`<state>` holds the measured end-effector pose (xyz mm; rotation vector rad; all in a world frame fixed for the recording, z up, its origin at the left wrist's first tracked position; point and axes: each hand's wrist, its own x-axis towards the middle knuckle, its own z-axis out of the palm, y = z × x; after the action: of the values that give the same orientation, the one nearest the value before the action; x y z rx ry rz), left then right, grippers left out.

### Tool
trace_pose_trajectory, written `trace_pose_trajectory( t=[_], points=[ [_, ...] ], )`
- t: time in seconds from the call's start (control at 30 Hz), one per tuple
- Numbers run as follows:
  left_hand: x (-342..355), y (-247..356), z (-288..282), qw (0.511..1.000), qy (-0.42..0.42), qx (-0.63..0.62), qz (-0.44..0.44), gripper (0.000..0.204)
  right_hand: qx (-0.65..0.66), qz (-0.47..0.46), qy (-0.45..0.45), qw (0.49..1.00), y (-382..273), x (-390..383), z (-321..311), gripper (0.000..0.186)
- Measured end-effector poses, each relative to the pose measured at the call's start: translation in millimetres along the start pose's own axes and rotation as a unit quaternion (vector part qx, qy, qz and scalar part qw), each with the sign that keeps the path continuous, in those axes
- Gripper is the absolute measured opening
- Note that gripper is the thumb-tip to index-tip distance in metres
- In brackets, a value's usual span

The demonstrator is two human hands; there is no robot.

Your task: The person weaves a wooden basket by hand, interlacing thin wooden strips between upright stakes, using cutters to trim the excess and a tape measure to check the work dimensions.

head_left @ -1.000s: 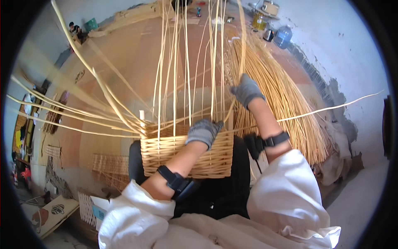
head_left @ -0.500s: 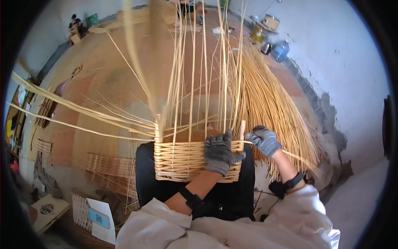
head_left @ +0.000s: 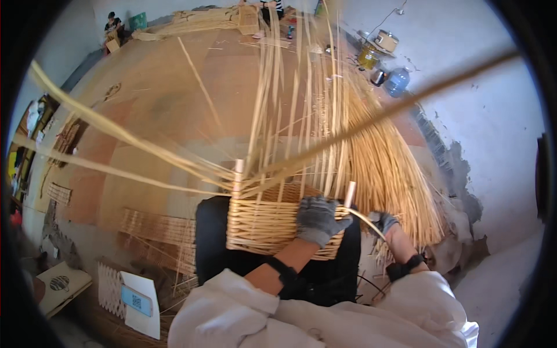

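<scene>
A pale woven basket (head_left: 264, 229) rests on my black-clad lap, with upright stakes (head_left: 272, 116) fanning from its rim and thick pegs (head_left: 237, 174) at its corners. My left hand (head_left: 319, 221), in a grey glove, grips the front wall near the right corner, fingers over the rim. My gloved right hand (head_left: 384, 225), partly hidden beyond the basket's right end, holds a bent cane (head_left: 364, 218) that leaves that corner. A long blurred cane (head_left: 435, 90) crosses diagonally toward the upper right.
A large cane bundle (head_left: 394, 180) lies at my right, with a water jug (head_left: 398, 81) and kettle behind it by the wall. Woven panels (head_left: 151, 226) and a white card (head_left: 145, 290) lie at lower left. Two people (head_left: 113, 26) (head_left: 271, 11) are at the far end.
My right hand has moved from up among the canes down beside the right corner. My left hand and the basket have shifted right and lower. A long cane has swung across to upper right.
</scene>
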<state>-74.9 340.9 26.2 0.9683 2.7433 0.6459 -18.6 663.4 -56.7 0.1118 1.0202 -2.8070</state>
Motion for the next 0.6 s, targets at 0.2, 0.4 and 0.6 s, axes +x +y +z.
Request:
trace_pose_trajectory(
  t=[0.2,0.4,0.6],
  points=[
    [-61,-73,-50,0.930,0.319,-0.170,0.064,0.042,-0.605,-0.380,0.386,0.584,15,21,149,0.030],
    [-71,-196,-55,0.967,0.235,-0.101,-0.007,0.041,-0.910,-0.128,-0.039,0.392,136,109,367,0.036],
    [-62,-211,-68,0.979,0.161,-0.114,0.051,0.041,-0.654,-0.216,0.023,0.725,170,110,340,0.025]
  ],
)
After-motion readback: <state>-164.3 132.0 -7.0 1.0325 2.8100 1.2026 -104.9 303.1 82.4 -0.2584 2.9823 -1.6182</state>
